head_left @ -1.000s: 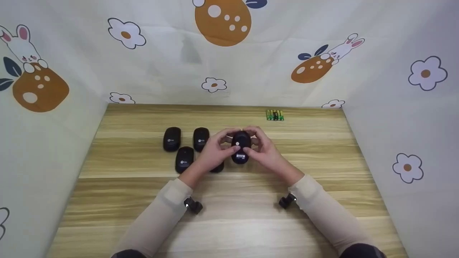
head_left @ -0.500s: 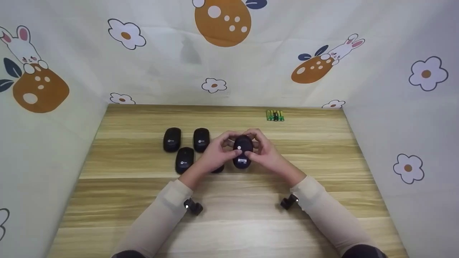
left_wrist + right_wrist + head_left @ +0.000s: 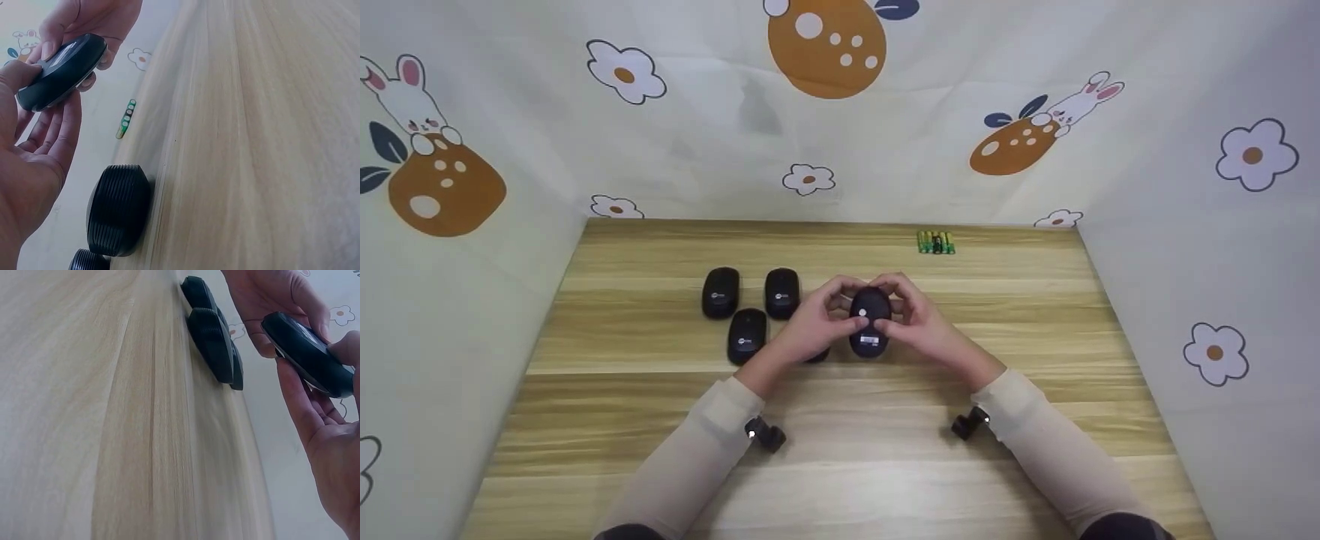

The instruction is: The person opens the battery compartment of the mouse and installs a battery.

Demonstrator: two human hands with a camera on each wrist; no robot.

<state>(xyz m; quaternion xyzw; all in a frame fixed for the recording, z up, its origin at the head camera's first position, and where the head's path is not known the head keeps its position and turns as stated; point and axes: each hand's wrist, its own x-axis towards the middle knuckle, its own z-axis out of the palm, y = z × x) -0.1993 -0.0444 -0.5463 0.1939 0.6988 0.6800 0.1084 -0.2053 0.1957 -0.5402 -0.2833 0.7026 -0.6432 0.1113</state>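
Both hands hold one black computer mouse (image 3: pixel 869 330) between them above the table, its underside with a white label turned up toward the head camera. The left hand (image 3: pixel 816 321) grips its left side, thumb on the underside and fingers curled beneath. From the right, the right hand (image 3: pixel 921 322) grips it the same way, the two thumb tips close together. In the left wrist view the mouse (image 3: pixel 63 72) is tilted, well off the tabletop. The right wrist view shows fingers under the top shell of the mouse (image 3: pixel 309 354).
Left of the hands lie three black mice, one at the far left (image 3: pixel 721 293), one behind (image 3: pixel 782 293) and one nearer (image 3: pixel 747 337). Another mouse (image 3: pixel 819 354) is mostly hidden under the left forearm. A row of several green batteries (image 3: pixel 936 242) lies near the table's back edge.
Both hands have drawn the held mouse slightly nearer the body and a little to the right. The other mice and the batteries stay where they were.
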